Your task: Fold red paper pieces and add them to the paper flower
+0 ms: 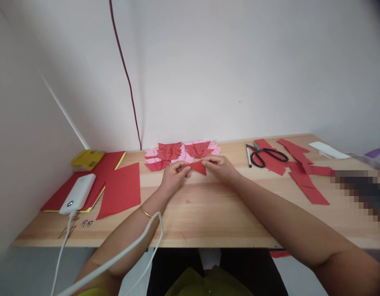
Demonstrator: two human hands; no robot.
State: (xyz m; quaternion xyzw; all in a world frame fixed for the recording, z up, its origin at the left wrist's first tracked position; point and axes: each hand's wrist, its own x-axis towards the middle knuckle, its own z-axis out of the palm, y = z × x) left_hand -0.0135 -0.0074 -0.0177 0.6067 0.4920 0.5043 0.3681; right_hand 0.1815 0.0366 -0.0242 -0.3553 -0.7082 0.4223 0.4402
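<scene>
A small folded piece of red paper (198, 167), roughly triangular, is held between my two hands above the wooden table. My left hand (175, 176) pinches its left end between thumb and fingers. At the right end, my right hand (221, 167) grips it the same way. Just behind my hands lie several pointed folded paper pieces, some red (169, 151) and some pink (186, 155), grouped in rows near the wall. A gold bangle (146, 211) circles my left wrist.
Red sheets (120, 191) and a white power bank (79, 193) with a white cable lie left, beside a yellow packet (88, 159). The cable loops over my left forearm. Black-handled scissors (265, 156), a pen (248, 157) and red scraps (308, 187) lie right.
</scene>
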